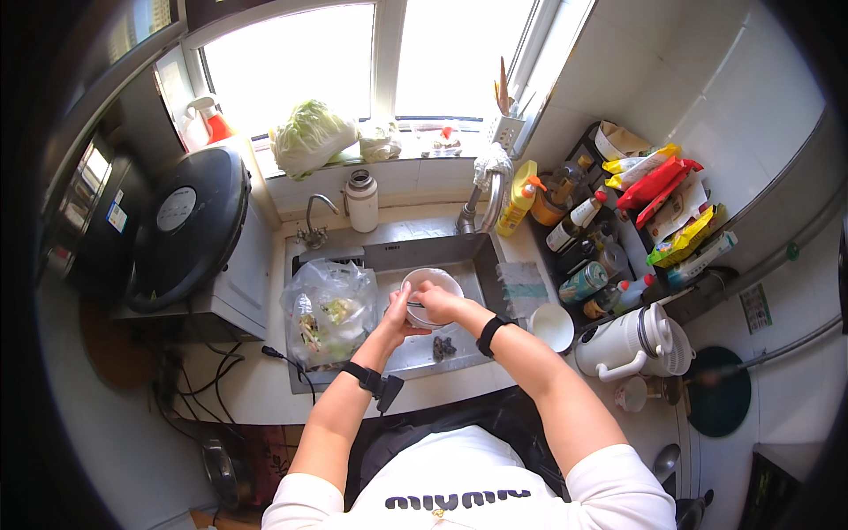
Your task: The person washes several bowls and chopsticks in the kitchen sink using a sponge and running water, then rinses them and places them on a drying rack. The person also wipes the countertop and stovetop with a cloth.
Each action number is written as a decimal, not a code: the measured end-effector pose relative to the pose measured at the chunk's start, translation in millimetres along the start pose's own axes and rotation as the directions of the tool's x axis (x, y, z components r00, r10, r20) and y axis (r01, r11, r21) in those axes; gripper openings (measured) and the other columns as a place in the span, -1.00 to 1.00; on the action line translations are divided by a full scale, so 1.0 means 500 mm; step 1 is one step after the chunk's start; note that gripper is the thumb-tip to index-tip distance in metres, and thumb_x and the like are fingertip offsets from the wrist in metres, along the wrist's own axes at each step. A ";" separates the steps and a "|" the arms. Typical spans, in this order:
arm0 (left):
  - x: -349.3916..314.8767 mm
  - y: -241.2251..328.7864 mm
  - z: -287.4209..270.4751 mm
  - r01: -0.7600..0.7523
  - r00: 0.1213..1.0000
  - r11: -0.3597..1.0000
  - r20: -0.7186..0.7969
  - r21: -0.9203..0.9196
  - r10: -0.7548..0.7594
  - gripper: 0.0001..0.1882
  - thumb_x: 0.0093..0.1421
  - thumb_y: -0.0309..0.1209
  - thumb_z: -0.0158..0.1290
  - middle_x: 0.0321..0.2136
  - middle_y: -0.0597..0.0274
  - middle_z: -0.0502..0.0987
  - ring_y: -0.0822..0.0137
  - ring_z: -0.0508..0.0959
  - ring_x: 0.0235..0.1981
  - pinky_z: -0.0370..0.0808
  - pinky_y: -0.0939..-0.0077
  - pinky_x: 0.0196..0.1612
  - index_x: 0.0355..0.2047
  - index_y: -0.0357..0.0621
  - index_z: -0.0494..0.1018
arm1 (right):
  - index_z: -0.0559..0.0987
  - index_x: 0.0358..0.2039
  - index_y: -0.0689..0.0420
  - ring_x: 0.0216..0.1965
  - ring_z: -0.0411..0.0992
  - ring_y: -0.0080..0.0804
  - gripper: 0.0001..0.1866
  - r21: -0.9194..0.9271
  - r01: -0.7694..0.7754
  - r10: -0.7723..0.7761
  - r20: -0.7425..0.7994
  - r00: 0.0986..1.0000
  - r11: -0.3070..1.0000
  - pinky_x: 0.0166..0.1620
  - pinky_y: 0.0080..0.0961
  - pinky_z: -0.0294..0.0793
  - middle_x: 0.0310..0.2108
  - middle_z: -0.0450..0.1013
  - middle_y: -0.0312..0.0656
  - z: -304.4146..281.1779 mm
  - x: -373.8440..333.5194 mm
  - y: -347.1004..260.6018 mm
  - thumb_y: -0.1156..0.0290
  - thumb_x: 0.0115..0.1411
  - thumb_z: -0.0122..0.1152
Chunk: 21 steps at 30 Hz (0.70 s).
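Over the metal sink (pixel 481 305), my left hand (pixel 397 311) grips a white bowl (pixel 448 280) by its near left side, thumb at the rim. My right hand (pixel 436 304) reaches into the bowl with curled fingers; whatever they hold is hidden. Below the bowl, a small dark clump (pixel 443 348) lies on the sink bottom. On the sink's left side sits a clear plastic bag (pixel 322 296) with pale green vegetable pieces. A second white bowl (pixel 551 328) stands on the counter to the right, near a grey and teal cloth (pixel 523 289).
Behind the sink are a tall faucet (pixel 491 208), a thin curved tap (pixel 320 208) and a white flask (pixel 361 201). Cabbage (pixel 313 137) rests on the windowsill. Bottles (pixel 574 221) crowd the right, beside a white kettle (pixel 632 344). A black-lidded appliance (pixel 190 216) and a cable (pixel 287 355) lie left.
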<state>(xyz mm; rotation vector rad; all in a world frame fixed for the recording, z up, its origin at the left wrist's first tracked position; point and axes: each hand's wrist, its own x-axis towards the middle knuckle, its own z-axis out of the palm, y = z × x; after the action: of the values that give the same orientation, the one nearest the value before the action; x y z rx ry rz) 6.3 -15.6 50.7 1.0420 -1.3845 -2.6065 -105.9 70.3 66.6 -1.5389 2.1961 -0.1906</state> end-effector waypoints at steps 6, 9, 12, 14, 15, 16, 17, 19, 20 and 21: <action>0.016 -0.030 -0.018 0.069 0.997 0.995 -0.026 -0.074 -0.071 -0.38 0.19 0.23 -0.23 0.06 0.10 0.29 -0.01 0.48 -0.08 0.55 -0.14 -0.27 0.14 0.22 0.04 | 0.60 -0.27 0.19 -0.13 0.46 -0.07 -0.74 -0.023 -0.032 0.037 0.269 0.962 0.999 -0.05 -0.30 0.41 -0.18 0.48 0.04 0.013 -0.004 0.032 0.32 0.11 0.10; 0.019 -0.047 0.000 0.072 0.997 0.987 0.021 -0.146 -0.070 -0.39 0.21 0.21 -0.23 0.07 0.12 0.29 -0.03 0.46 -0.05 0.52 -0.18 -0.23 0.16 0.24 0.03 | 0.59 -0.29 0.24 -0.21 0.48 -0.03 -0.68 0.140 -0.151 0.168 -0.117 0.979 0.979 -0.15 -0.25 0.41 -0.34 0.51 0.07 0.008 -0.003 0.027 0.22 0.13 0.12; 0.016 -0.039 0.000 0.066 0.998 0.981 0.029 -0.183 -0.062 -0.39 0.21 0.19 -0.22 0.07 0.12 0.30 -0.01 0.44 -0.02 0.51 -0.19 -0.23 0.16 0.23 0.03 | 0.60 -0.27 0.21 -0.21 0.48 -0.01 -0.71 0.223 0.138 -0.151 0.042 0.988 0.965 -0.12 -0.28 0.42 -0.34 0.51 0.07 0.008 -0.002 0.021 0.27 0.09 0.15; 0.006 -0.024 -0.018 0.096 0.995 0.979 0.012 -0.180 -0.095 -0.38 0.21 0.19 -0.21 0.09 0.12 0.27 0.00 0.42 0.01 0.51 -0.19 -0.22 0.16 0.21 0.03 | 0.61 -0.27 0.19 -0.23 0.49 -0.02 -0.72 0.094 0.013 -0.034 0.230 0.973 0.995 -0.11 -0.30 0.43 -0.36 0.52 0.05 0.011 -0.003 0.021 0.31 0.05 0.17; -0.001 -0.026 -0.016 0.056 0.997 0.990 -0.036 -0.133 -0.062 -0.38 0.20 0.20 -0.19 0.09 0.12 0.26 0.00 0.41 0.02 0.51 -0.20 -0.22 0.14 0.19 0.05 | 0.61 -0.27 0.18 -0.23 0.49 -0.03 -0.73 -0.013 -0.002 0.005 0.266 0.964 1.000 -0.11 -0.31 0.43 -0.36 0.52 0.05 0.012 -0.005 0.026 0.32 0.04 0.17; -0.004 -0.029 -0.010 0.061 0.998 0.992 -0.001 -0.110 -0.061 -0.38 0.19 0.20 -0.19 0.09 0.12 0.27 0.00 0.41 0.02 0.51 -0.19 -0.22 0.14 0.20 0.05 | 0.61 -0.28 0.18 -0.24 0.49 -0.04 -0.73 -0.135 -0.023 0.065 0.309 0.949 0.991 -0.11 -0.31 0.43 -0.37 0.52 0.05 0.015 -0.009 0.030 0.33 0.04 0.17; -0.009 -0.036 -0.003 0.051 0.998 0.995 -0.015 -0.081 -0.053 -0.38 0.19 0.21 -0.18 0.08 0.13 0.28 0.01 0.42 0.01 0.52 -0.18 -0.23 0.13 0.20 0.05 | 0.62 -0.24 0.14 -0.17 0.47 -0.05 -0.73 -0.253 -0.031 0.109 0.300 0.948 0.967 -0.07 -0.30 0.43 -0.28 0.52 0.02 0.017 -0.008 0.033 0.39 0.00 0.18; -0.014 -0.049 0.012 0.061 0.997 0.993 -0.041 -0.096 -0.065 -0.38 0.18 0.22 -0.17 0.01 0.13 0.34 0.03 0.44 -0.01 0.54 -0.13 -0.24 0.11 0.19 0.08 | 0.61 -0.22 0.13 -0.06 0.42 -0.02 -0.71 -0.194 -0.035 0.056 0.103 0.993 0.980 -0.02 -0.26 0.42 -0.12 0.46 -0.01 0.023 -0.009 0.036 0.44 -0.01 0.18; -0.014 -0.050 0.012 0.059 0.997 0.992 -0.035 -0.110 -0.063 -0.38 0.18 0.22 -0.18 0.01 0.12 0.35 0.04 0.44 -0.02 0.54 -0.11 -0.25 0.10 0.18 0.09 | 0.60 -0.22 0.14 -0.04 0.40 0.00 -0.72 -0.100 -0.107 0.112 0.043 0.993 0.989 0.00 -0.25 0.41 -0.08 0.44 -0.01 0.026 -0.010 0.037 0.43 0.00 0.17; -0.014 -0.051 0.012 0.066 0.997 0.989 -0.024 -0.133 -0.069 -0.38 0.17 0.23 -0.18 0.00 0.12 0.35 0.05 0.45 -0.03 0.55 -0.10 -0.26 0.10 0.17 0.09 | 0.60 -0.23 0.16 -0.07 0.41 0.00 -0.74 -0.031 -0.005 0.006 0.023 1.000 1.000 -0.02 -0.24 0.41 -0.11 0.45 0.02 0.029 -0.007 0.034 0.41 0.03 0.15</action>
<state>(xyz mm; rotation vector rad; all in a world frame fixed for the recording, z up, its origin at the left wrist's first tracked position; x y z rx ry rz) 15.7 6.4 37.7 1.1218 -1.1715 -2.6763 -113.2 81.9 48.5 -1.5443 2.1948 -0.1369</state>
